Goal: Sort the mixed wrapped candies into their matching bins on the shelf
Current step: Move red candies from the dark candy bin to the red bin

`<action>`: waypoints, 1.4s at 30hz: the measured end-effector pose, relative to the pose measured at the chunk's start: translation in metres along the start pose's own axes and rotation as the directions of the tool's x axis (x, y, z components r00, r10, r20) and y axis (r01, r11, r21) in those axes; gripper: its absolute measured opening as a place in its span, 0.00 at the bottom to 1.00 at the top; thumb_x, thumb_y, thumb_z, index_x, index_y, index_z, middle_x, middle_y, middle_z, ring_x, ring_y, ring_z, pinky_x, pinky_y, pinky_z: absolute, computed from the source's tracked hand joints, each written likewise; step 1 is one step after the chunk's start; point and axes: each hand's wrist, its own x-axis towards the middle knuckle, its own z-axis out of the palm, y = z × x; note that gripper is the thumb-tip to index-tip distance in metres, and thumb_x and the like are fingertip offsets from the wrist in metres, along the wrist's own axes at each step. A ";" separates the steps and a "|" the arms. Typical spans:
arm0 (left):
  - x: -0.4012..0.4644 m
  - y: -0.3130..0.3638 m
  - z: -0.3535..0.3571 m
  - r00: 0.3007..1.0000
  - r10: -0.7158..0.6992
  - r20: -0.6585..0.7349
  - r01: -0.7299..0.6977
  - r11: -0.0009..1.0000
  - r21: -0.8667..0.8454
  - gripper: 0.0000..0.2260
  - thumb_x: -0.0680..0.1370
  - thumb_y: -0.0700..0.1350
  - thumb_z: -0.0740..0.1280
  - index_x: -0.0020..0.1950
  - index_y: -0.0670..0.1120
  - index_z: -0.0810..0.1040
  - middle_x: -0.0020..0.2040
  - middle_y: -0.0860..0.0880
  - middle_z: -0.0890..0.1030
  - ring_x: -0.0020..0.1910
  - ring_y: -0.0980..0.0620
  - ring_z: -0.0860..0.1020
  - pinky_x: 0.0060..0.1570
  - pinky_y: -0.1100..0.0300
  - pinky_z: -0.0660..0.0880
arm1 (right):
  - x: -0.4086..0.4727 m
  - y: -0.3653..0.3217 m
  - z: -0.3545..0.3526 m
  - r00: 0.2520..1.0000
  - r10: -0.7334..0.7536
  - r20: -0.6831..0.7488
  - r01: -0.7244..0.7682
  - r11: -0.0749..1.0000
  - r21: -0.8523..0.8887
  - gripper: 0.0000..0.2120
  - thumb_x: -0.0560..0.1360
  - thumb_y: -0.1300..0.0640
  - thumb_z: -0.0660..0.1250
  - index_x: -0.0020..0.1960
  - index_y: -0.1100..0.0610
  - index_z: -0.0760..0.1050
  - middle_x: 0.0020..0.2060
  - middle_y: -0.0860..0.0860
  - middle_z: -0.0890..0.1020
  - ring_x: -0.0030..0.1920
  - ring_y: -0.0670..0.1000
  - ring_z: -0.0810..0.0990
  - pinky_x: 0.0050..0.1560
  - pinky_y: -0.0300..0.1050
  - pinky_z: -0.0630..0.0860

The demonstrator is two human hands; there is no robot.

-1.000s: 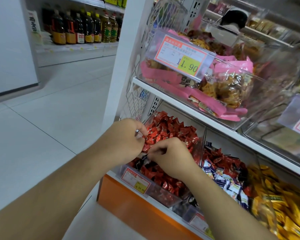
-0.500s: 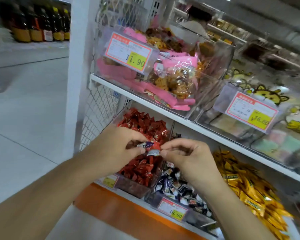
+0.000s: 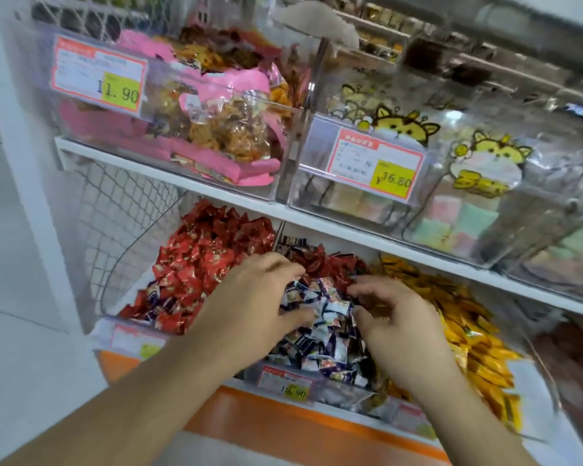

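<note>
The blue-and-white wrapped candies [image 3: 320, 327] fill the front of the middle bin [image 3: 285, 381] on the lower shelf, and both hands are down among them. The left hand [image 3: 260, 304] lies over the left part of this heap with its fingers bent and reaching across the wrappers; motion blur hides whether it pinches a piece. The right hand [image 3: 394, 314] sits on the right part of the heap, fingers curled down toward the candies, and again I cannot tell whether anything is held between them.

Behind the blue-and-white pile, in the back of the same bin, lies a cluster of red candies [image 3: 330, 264], which look like strays. In the left bin [image 3: 128, 334] the red wrapped candies [image 3: 209, 257] dominate, yet a few blue-and-white pieces [image 3: 154, 295] show near its front. The right bin holds yellow wrapped candies [image 3: 468, 331] and appears uniform as far as can be seen.

By my judgement the sorting is partly done: each bin has a clear main colour, but the red ones behind the middle heap and the blue-and-white ones in the left bin are left to move.

Above, the upper shelf [image 3: 317, 227] carries clear bins of pink snack packs [image 3: 216, 129] and cat-printed bags [image 3: 485, 163], with price tags [image 3: 100, 75] on the fronts.
</note>
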 end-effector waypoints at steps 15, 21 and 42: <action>-0.035 -0.125 -0.091 0.932 -0.322 -0.167 0.322 0.946 -0.026 0.18 0.85 0.46 0.61 0.76 0.52 0.73 0.77 0.54 0.71 0.75 0.55 0.67 0.66 0.70 0.55 | -0.013 -0.074 0.052 0.961 -0.222 0.164 0.198 0.968 0.152 0.16 0.79 0.58 0.71 0.59 0.37 0.79 0.53 0.29 0.78 0.56 0.34 0.77 0.52 0.27 0.74; -0.041 -0.150 -0.091 0.893 -0.449 -0.024 0.438 0.881 -0.180 0.19 0.86 0.55 0.57 0.78 0.60 0.70 0.77 0.57 0.70 0.75 0.55 0.69 0.72 0.62 0.62 | 0.028 -0.147 0.120 0.892 -0.337 0.302 0.264 0.930 0.257 0.15 0.80 0.59 0.69 0.62 0.43 0.81 0.53 0.37 0.82 0.53 0.37 0.79 0.55 0.34 0.78; -0.041 -0.141 -0.100 0.882 -0.470 0.018 0.459 0.852 -0.253 0.18 0.86 0.58 0.57 0.74 0.60 0.73 0.66 0.53 0.81 0.36 0.58 0.78 0.47 0.57 0.76 | 0.035 -0.152 0.118 0.979 -0.161 0.124 0.148 0.983 0.109 0.09 0.78 0.58 0.70 0.46 0.44 0.83 0.36 0.40 0.84 0.37 0.40 0.81 0.35 0.34 0.77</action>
